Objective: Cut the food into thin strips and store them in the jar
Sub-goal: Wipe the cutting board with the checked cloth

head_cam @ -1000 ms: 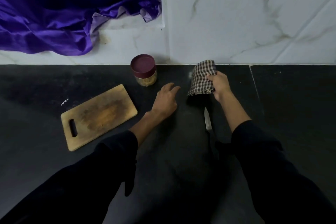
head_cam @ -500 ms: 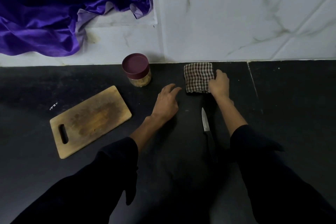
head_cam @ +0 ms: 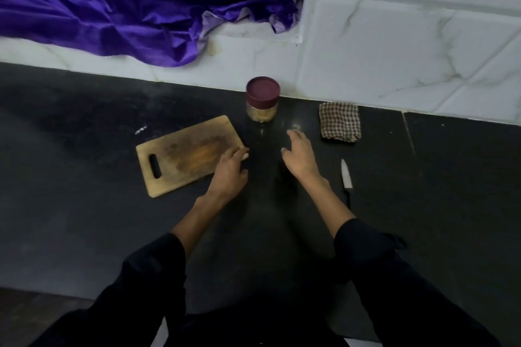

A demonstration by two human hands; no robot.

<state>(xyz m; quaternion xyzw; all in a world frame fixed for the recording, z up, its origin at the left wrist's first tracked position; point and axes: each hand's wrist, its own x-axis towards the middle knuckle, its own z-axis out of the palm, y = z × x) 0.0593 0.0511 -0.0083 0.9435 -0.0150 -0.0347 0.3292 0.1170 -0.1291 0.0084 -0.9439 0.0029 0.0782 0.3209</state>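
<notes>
A small jar (head_cam: 262, 101) with a maroon lid and yellowish contents stands near the wall on the black counter (head_cam: 84, 205). A bare wooden cutting board (head_cam: 186, 155) lies left of centre. My left hand (head_cam: 229, 170) rests with relaxed fingers touching the board's right corner. Between the board and the knife, my right hand (head_cam: 298, 156) hovers open and holds nothing. The knife (head_cam: 346, 180) lies flat on the counter to the right of my right wrist, blade pointing away from me. No loose food is visible.
A folded checkered cloth (head_cam: 339, 122) lies by the wall, right of the jar. Purple satin fabric (head_cam: 112, 8) drapes over the white ledge at the back left. White marble tiles (head_cam: 408, 36) form the back wall. A small white speck (head_cam: 140, 129) lies above the board.
My right hand let go of the checkered cloth, which now lies flat by the wall, and moved left toward the centre. My left hand shifted left to the board's corner. The camera view swung.
</notes>
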